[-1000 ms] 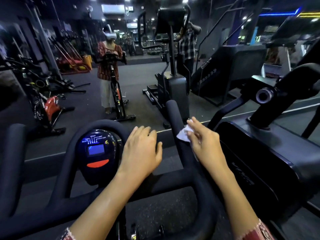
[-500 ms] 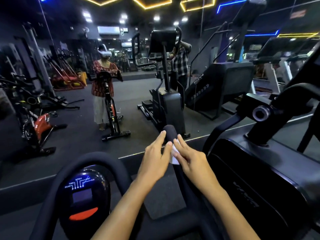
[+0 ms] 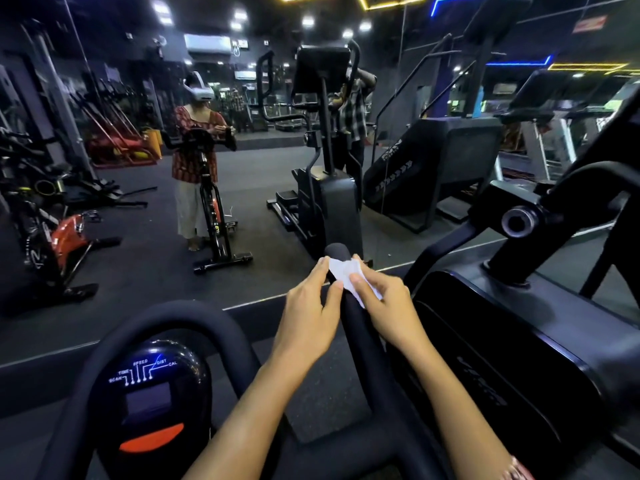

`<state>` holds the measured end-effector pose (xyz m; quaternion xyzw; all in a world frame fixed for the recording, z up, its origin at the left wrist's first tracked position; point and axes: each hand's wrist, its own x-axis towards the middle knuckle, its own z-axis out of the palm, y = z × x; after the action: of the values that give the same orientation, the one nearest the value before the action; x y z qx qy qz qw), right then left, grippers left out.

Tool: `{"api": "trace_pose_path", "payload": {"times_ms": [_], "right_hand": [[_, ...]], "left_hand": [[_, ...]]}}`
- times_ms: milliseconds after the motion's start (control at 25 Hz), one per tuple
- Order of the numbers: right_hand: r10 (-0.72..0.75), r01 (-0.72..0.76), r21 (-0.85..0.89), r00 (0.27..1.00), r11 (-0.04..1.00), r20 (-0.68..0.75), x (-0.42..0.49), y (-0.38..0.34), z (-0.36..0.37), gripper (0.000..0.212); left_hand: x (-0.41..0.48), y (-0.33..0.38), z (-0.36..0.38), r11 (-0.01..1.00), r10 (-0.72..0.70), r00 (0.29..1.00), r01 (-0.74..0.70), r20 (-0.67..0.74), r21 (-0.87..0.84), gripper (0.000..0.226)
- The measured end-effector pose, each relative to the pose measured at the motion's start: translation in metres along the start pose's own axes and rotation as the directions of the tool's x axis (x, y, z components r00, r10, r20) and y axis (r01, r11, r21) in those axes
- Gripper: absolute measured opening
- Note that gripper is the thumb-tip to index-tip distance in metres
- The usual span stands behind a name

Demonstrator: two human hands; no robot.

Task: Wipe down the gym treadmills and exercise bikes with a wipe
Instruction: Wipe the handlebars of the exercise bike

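Our left hand (image 3: 308, 317) has left the black looped middle bar (image 3: 166, 313) to join our right hand (image 3: 384, 306) at centre frame. Both sets of fingers pinch the small white wipe (image 3: 343, 275) at the tip of the black padded handlebar (image 3: 360, 341). We judge it a regrip before wiping on.

A commercial gym: an exercise bike's handlebar (image 3: 360, 341) and console (image 3: 149, 400), marked SCAN, TIME, SPEED, DIST, CAL, fill the foreground. A mirrored wall (image 3: 242, 174) shows an elliptical (image 3: 325, 202), a stair climber (image 3: 433, 168), a treadmill (image 3: 540, 133), a red spin bike (image 3: 65, 237), dark rubber floor (image 3: 138, 265) and coloured strip lights (image 3: 391, 3) overhead
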<state>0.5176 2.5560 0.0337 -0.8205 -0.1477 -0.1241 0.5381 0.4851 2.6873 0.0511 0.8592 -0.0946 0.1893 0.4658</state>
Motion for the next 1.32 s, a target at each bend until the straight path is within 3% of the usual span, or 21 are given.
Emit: {"api": "trace_pose_path", "payload": {"times_ms": [120,160,280,320,360,440,480,760,840,880,1000,1120,1240,1320], "right_hand": [[0.066,-0.055,-0.070,0.983,0.996,0.172,-0.022,0.020,-0.026,0.023],[0.056,-0.042,-0.089,0.986,0.995,0.156,-0.024,0.017,-0.032,0.022],[-0.104,0.067,-0.154,0.964,0.986,-0.243,-0.008,-0.006,-0.026,0.025],[-0.195,0.137,-0.209,0.937,0.968,-0.290,0.002,-0.014,-0.017,0.030],[-0.273,0.209,-0.256,0.929,0.944,-0.248,0.012,-0.020,-0.006,0.033],[-0.324,0.316,-0.313,0.946,0.896,0.028,0.018,-0.013,0.014,0.039],[-0.331,0.344,-0.326,0.939,0.881,0.098,0.014,-0.008,0.018,0.042],[-0.471,0.430,-0.309,0.879,0.849,-0.072,-0.020,0.005,-0.005,0.034],[-0.435,0.370,-0.298,0.880,0.880,-0.191,-0.001,-0.006,-0.008,0.031],[-0.359,0.311,-0.239,0.913,0.920,-0.193,0.011,-0.013,-0.008,0.031],[-0.071,0.071,0.011,0.997,0.997,0.001,0.023,-0.014,0.003,0.036],[-0.010,0.010,0.046,1.000,0.999,-0.002,-0.007,0.004,-0.010,0.031],[0.065,-0.077,0.062,0.983,0.995,0.174,-0.038,0.015,-0.038,0.028],[0.058,-0.070,0.128,0.994,0.989,0.095,-0.034,0.012,-0.042,0.028]], "left_hand": [[0.000,0.003,0.000,0.999,-0.030,0.999,0.029,0.021,0.017,0.048],[-0.001,0.003,0.000,1.000,-0.024,0.999,0.023,0.026,0.020,0.048],[-0.002,0.004,0.000,1.000,-0.022,1.000,0.022,0.004,0.020,0.047],[-0.002,0.004,-0.001,0.999,-0.023,1.000,0.023,-0.014,0.022,0.047],[-0.002,0.003,-0.001,1.000,-0.023,0.999,0.024,-0.033,0.016,0.046],[-0.002,0.003,0.000,0.999,-0.038,0.997,0.037,-0.066,-0.017,0.045],[-0.002,0.003,-0.001,0.998,-0.061,0.995,0.059,-0.073,-0.031,0.045],[-0.001,0.001,0.000,0.997,-0.069,0.997,0.068,0.021,0.022,0.048],[-0.001,-0.001,0.000,0.996,-0.035,0.997,0.028,0.070,0.085,0.053],[-0.001,-0.002,0.001,0.993,-0.020,0.996,0.009,0.089,0.122,0.056],[-0.003,-0.004,0.004,0.982,-0.023,0.991,-0.002,0.134,0.189,0.063],[-0.005,-0.004,0.005,0.974,-0.035,0.987,-0.001,0.156,0.227,0.063],[-0.004,-0.004,0.006,0.974,-0.019,0.987,-0.017,0.157,0.225,0.063],[-0.003,-0.006,0.007,0.972,-0.011,0.988,-0.026,0.153,0.235,0.062]]}}
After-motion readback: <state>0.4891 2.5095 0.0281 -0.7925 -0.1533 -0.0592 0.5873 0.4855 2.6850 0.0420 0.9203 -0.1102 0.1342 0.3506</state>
